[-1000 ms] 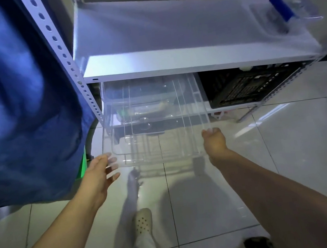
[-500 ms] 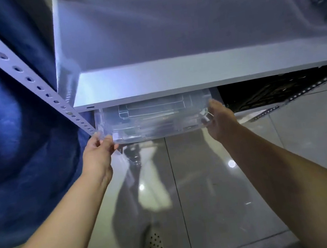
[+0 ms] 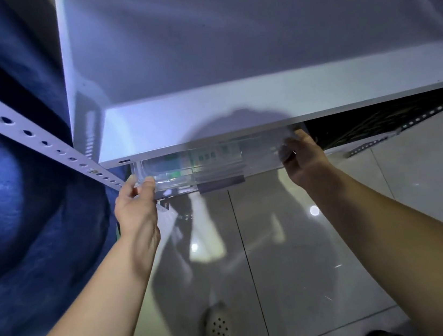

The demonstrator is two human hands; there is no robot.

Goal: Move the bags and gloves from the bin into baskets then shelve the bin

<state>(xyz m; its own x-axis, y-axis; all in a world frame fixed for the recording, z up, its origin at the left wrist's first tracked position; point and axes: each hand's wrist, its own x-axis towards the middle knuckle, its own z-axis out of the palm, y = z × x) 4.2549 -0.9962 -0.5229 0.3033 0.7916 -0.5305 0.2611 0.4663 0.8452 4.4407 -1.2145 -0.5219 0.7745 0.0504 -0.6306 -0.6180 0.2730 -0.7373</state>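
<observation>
Item: clear plastic bin [image 3: 214, 163]. Location: under the white shelf [image 3: 236, 115], nearly all the way in on the lower level, only its front edge showing; a black crate [image 3: 377, 122] sits just beside it to the right.

Hold: our left hand [image 3: 135, 207] closes on the bin's front left corner, thumb on the rim; our right hand [image 3: 302, 162] wraps the front right corner.

Handling: we judge it light and rigid, with thin walls that may flex and a smooth, slippery surface. The rim corners give the surest purchase. We cannot tell its contents through the glare.
</observation>
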